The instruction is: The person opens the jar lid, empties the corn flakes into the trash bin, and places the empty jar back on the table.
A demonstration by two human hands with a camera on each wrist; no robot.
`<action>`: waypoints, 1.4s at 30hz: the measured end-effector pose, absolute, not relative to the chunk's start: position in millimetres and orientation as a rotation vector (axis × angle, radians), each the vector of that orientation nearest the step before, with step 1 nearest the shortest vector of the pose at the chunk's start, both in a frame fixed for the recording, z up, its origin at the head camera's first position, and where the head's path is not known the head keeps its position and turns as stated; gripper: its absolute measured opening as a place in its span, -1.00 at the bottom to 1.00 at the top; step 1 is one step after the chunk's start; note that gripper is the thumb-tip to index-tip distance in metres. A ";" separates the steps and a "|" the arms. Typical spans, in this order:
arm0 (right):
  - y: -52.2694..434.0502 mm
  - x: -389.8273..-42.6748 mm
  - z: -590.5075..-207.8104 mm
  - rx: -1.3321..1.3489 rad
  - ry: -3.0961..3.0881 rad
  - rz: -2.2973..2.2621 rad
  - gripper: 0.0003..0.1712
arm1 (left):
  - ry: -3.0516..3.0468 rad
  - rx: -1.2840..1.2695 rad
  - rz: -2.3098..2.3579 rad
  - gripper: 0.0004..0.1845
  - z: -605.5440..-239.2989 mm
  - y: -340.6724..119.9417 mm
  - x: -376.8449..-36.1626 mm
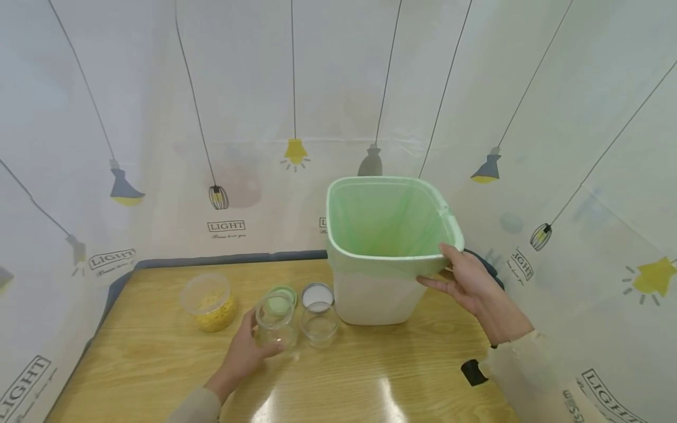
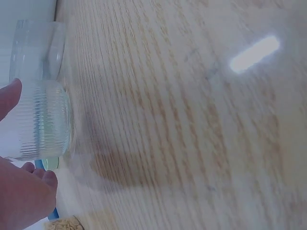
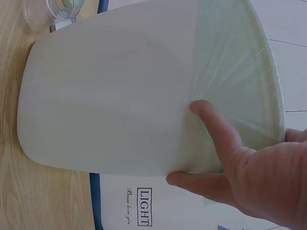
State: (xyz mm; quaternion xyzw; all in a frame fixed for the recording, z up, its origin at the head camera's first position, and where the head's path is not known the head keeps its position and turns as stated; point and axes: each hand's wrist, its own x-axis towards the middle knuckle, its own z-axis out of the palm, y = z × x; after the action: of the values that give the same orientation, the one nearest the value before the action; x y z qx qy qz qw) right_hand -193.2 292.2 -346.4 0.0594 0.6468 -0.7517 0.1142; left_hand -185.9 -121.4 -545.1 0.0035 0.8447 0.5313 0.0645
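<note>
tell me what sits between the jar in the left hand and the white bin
In the head view, a second clear glass jar stands between the ribbed jar held by the left hand and the bin.

Bright even light; lamp glare on table (image 1: 338, 399); head view edges bowed; left-wrist view blurred

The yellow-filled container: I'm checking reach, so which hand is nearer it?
Left. The left hand holds a ribbed glass jar just beside the yellow-filled container; the right hand grips the bin rim.
</note>
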 end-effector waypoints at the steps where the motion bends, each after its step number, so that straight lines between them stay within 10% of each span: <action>1: 292.4 -193.7 -346.8 0.178 1.895 -2.204 -0.30 | 2.542 0.010 1.605 0.09 -544.8 -122.1 -185.4; 25: 294.6 -191.6 -354.3 0.158 1.972 -2.140 -0.17 | 2.772 -0.298 1.431 -0.42 -532.2 -196.1 -150.1; 42: 295.9 -163.1 -390.7 0.285 2.166 -1.938 0.18 | 2.647 -0.501 1.523 0.14 -533.5 -230.2 -168.0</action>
State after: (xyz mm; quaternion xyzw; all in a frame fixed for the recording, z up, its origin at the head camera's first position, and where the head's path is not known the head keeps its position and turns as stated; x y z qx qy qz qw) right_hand -163.1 295.9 -390.7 0.0969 0.7371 -0.6595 0.1107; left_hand -168.0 -230.2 -533.5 -0.1617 0.8552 0.4919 0.0233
